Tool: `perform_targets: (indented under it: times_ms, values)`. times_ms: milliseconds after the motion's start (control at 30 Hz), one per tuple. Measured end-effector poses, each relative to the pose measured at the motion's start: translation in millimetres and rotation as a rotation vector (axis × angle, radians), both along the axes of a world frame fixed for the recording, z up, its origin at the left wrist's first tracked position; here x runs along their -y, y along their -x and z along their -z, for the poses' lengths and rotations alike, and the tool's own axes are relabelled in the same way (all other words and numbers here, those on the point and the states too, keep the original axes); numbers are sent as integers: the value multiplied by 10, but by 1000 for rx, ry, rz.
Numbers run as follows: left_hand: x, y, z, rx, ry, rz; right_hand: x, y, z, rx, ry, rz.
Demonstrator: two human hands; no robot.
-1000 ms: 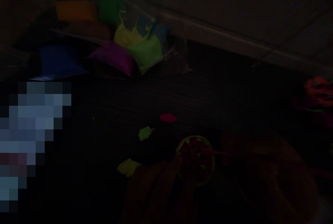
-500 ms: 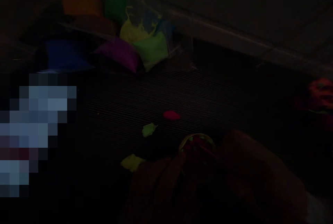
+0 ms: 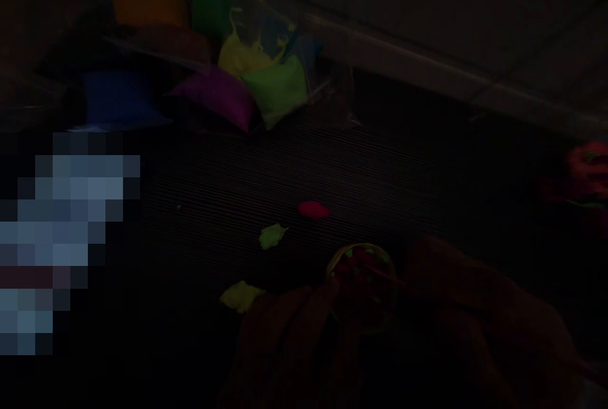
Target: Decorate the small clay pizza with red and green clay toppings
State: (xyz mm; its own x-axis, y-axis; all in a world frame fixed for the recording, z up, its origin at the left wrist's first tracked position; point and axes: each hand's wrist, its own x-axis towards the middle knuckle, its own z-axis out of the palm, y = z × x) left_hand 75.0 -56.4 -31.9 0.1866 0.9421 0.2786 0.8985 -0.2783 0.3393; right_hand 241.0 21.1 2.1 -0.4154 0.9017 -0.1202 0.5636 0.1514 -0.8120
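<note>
The picture is very dark. A small round piece with a yellowish rim [image 3: 360, 245] sits low in the middle, filled with dark red and green bits [image 3: 358, 270]. My left hand [image 3: 289, 339] is closed on its left side, fingertips at the rim. My right hand [image 3: 489, 308] is closed around a thin reddish stick-like tool [image 3: 387, 275], whose tip reaches in over the red bits. Beside my left hand lies a yellow clay lump [image 3: 241, 296]. A light green clay piece [image 3: 272, 236] and a pink-red clay lump [image 3: 313, 209] lie farther out.
At the back left lie clay packs: blue [image 3: 118, 99], purple [image 3: 221, 95], light green [image 3: 278, 92], yellow [image 3: 240, 57] and orange [image 3: 149, 7]. Red-orange shaped pieces [image 3: 589, 168] stand at the right edge. A blurred-out pale patch [image 3: 71, 206] covers the left. A dark ribbed surface [image 3: 285, 162] lies beneath.
My right hand has turned and shifted slightly, so that more of the stick-like tool shows. My left hand and the round piece have stayed in place.
</note>
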Motion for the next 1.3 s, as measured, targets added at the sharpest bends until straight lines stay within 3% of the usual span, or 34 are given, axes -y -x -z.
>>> perform_targets:
  times_ms: [333, 600, 833, 1300]
  values:
    - [-25, 37, -38, 64, 1, 13, -86, -101, 39, -46, -51, -178]
    - [-396, 88, -327, 141, 56, -88, -21, -75, 42, -75, -145, -74]
    - [-556, 87, -287, 99, 143, 66, -14, -30, 47, -172, -57, 39]
    - [-575, -62, -329, 85, 238, -9, -47, -45, 57, -118, -128, 33]
